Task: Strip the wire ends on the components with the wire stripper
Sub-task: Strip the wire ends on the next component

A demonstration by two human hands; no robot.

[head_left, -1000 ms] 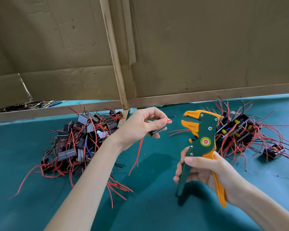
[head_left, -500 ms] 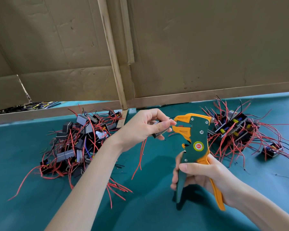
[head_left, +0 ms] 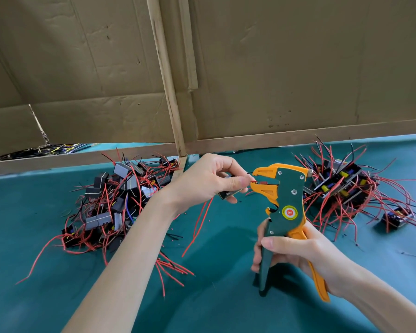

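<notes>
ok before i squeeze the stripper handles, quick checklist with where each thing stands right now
1. Red wire end is in the mouth of the wire stripper: ok, its tip sits between the orange jaws.
2. Jaws are apart: ok.
3. Left hand holds the component firmly: ok, it is pinched between thumb and fingers.
4. Right hand is wrapped round both handles: ok.
5. Depth of the wire in the jaws: cannot tell, the jaw hides it.
6. Left fingertips are clear of the jaws: cannot tell, one lies right beside the lower jaw.
</notes>
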